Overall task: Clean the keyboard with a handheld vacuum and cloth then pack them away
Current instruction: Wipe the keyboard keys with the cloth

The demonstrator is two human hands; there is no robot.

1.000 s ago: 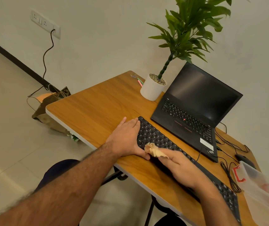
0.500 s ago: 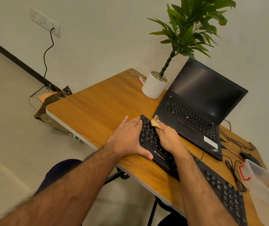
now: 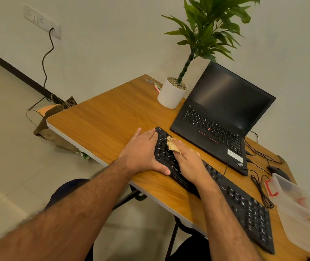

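Note:
A long black keyboard (image 3: 244, 204) lies slanted on the wooden table (image 3: 103, 119), running from the middle toward the lower right. My left hand (image 3: 142, 153) rests flat over its far left end, thumb along the front edge. My right hand (image 3: 189, 162) presses a crumpled tan cloth (image 3: 172, 145) onto the keys near that end; the cloth pokes out between my fingers. No handheld vacuum is in view.
An open black laptop (image 3: 221, 113) stands just behind the keyboard. A white potted plant (image 3: 171, 95) sits at the back. A black mouse (image 3: 278, 171) with tangled cables and a clear plastic box (image 3: 297, 210) lie at the right. A brown bag (image 3: 54, 117) is on the floor.
My right hand has wiped the cloth from the keyboard's front edge up to the far left keys, then drawn back slightly. My left hand has stayed on the keyboard's end.

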